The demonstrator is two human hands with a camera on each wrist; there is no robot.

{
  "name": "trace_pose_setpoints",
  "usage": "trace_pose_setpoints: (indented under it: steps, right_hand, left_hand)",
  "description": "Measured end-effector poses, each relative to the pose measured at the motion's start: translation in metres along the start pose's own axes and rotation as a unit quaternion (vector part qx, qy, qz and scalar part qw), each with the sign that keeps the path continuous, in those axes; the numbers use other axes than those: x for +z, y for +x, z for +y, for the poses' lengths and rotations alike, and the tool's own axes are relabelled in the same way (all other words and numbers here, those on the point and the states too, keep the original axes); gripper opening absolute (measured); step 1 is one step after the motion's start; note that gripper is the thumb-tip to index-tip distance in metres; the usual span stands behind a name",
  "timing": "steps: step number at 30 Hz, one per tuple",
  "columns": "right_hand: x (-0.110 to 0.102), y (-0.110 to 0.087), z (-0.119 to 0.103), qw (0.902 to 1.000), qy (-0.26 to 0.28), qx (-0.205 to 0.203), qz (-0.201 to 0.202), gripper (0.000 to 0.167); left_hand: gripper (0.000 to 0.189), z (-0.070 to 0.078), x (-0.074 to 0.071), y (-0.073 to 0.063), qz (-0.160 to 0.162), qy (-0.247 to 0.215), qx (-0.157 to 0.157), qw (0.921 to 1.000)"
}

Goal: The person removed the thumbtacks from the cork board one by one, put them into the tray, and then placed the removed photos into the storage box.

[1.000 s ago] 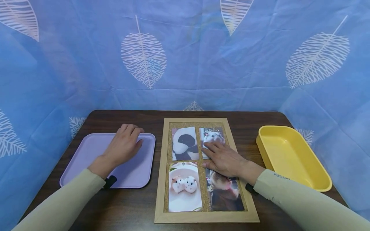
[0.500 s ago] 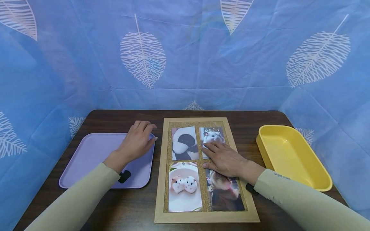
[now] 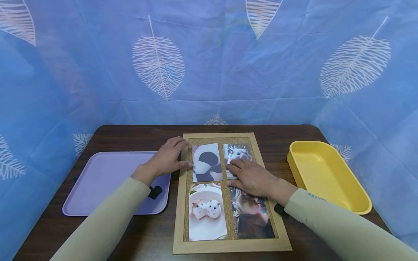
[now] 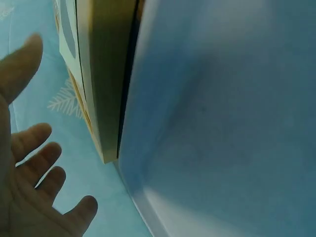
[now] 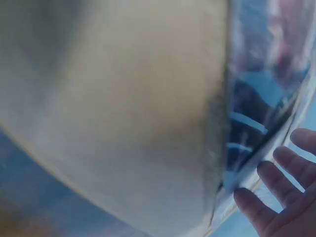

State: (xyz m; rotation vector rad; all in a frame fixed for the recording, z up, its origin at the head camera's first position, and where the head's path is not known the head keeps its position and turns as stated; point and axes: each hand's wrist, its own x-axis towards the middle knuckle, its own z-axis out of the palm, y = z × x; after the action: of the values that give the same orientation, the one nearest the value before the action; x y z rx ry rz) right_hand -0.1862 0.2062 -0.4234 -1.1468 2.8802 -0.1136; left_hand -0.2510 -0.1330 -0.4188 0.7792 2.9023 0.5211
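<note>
A wood-framed cork board (image 3: 179, 217) lies on the table, bearing a black-and-white animal photo (image 3: 207, 162), a crowned hamster photo (image 3: 240, 152), a two-hamster photo (image 3: 206, 226) and a darker photo (image 3: 254, 224) at lower right. My left hand (image 3: 167, 158) is over the board's left edge, beside the black-and-white photo. Its fingers are spread and grip nothing; the left wrist view shows them apart from the frame side (image 4: 106, 84). My right hand (image 3: 253, 178) rests on the crowned hamster photo with extended fingers (image 5: 274, 183), covering that photo's lower part and the top of the darker one.
Left of the board lies a flat lilac tray (image 3: 107, 170), close to its edge and partly under my left forearm. A deep yellow bin (image 3: 297, 174) stands on the right. Blue leaf-print cloth (image 3: 209, 72) hangs behind the dark wooden table (image 3: 147, 235).
My left hand has moved right, from above the lilac tray to the board's left edge, and its fingers have spread. The right hand stays on the photo.
</note>
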Motion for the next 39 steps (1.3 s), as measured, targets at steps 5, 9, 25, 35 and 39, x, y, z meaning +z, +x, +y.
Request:
trace_pose_setpoints:
  steps: [5,9,25,35,39]
  right_hand:
    - [-0.011,0.007,0.007,0.9969,0.059,0.052,-0.001,0.063]
    - [-0.018,0.015,0.013,0.9919,0.095,0.083,0.007,0.064]
    - [-0.031,0.086,0.047,0.8343,0.497,0.234,0.044,0.065]
    - [-0.033,0.114,0.051,0.6996,0.655,0.282,0.039,0.073]
    - [-0.03,0.118,0.051,0.6667,0.68,0.303,0.03,0.073]
  left_hand:
    - [0.104,0.0,0.004,0.007,-0.035,-0.028,0.007,0.999]
    - [0.11,0.001,0.011,0.012,-0.053,-0.014,0.021,0.9983]
    - [0.111,0.007,0.023,0.017,-0.122,0.037,0.013,0.9918]
    - [0.112,0.008,0.023,0.019,-0.145,0.05,0.0,0.9882]
    - [0.112,0.008,0.022,0.019,-0.146,0.048,0.0,0.9881]
